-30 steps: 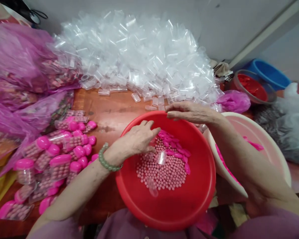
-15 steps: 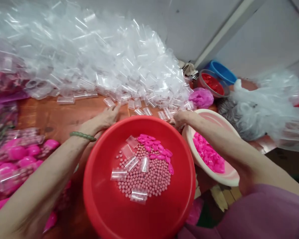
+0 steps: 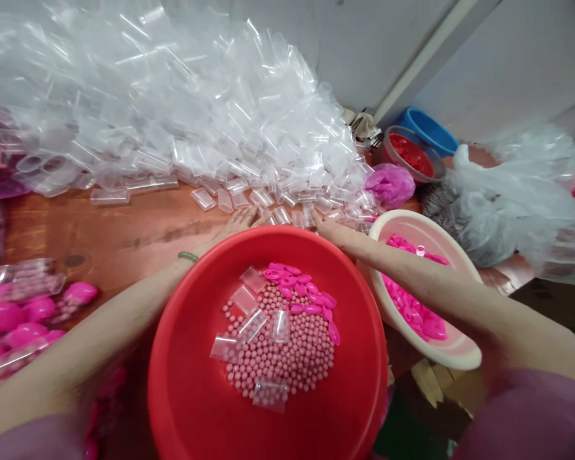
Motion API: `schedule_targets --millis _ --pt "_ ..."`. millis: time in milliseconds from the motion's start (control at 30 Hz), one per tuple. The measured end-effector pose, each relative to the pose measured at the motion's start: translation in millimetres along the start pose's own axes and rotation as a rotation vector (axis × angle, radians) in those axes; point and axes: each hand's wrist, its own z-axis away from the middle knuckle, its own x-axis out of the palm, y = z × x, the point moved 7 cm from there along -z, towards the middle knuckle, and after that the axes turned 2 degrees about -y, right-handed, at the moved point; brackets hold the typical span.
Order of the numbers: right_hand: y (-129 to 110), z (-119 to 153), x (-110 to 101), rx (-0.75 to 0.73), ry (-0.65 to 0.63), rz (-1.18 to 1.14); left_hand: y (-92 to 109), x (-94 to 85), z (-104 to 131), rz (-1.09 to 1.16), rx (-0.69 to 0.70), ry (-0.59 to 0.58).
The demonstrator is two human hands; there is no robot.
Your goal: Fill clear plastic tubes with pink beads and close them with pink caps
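Observation:
Behind the far rim of a large red basin (image 3: 186,402), my left hand (image 3: 242,221) lies low on the table, fingers stretched out beside loose clear plastic tubes (image 3: 282,215). My right hand (image 3: 331,229) is across from it, fingers extended and touching the right side of the same few tubes. Part of each hand is hidden by the rim. Inside the basin are many small pink beads (image 3: 292,358), bright pink plastic pieces (image 3: 311,297) and several clear tubes (image 3: 271,393). A green bracelet (image 3: 188,256) circles my left wrist.
A big heap of clear tubes (image 3: 196,102) covers the table's back. A white basin (image 3: 469,351) of pink pieces stands right, near a purple bag (image 3: 390,185), a bowl of red pieces (image 3: 409,156) and a blue basin (image 3: 431,131). Bead-filled tubes with pink ends (image 3: 38,310) lie left.
My hands have come closer together behind the red basin, the left moving right and the right moving left. Loose tubes between them are bunched closer. The view has shifted slightly.

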Motion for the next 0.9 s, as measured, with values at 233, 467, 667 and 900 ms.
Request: schedule_targets --millis 233,467,667,900 --pt "0 -40 5 0.126 -0.090 0.082 2 27.2 -46 -0.101 0.095 -0.057" --pt "0 -51 -2 0.135 -0.073 0.075 10 20.2 -65 -0.239 0.073 0.021" --pt "-3 -49 2 0.052 -0.060 -0.028 15 14.2 -76 -0.177 0.059 0.035" --pt "-19 -42 -6 -0.059 -0.028 -0.235 6 3.7 -81 -0.017 0.098 0.223"
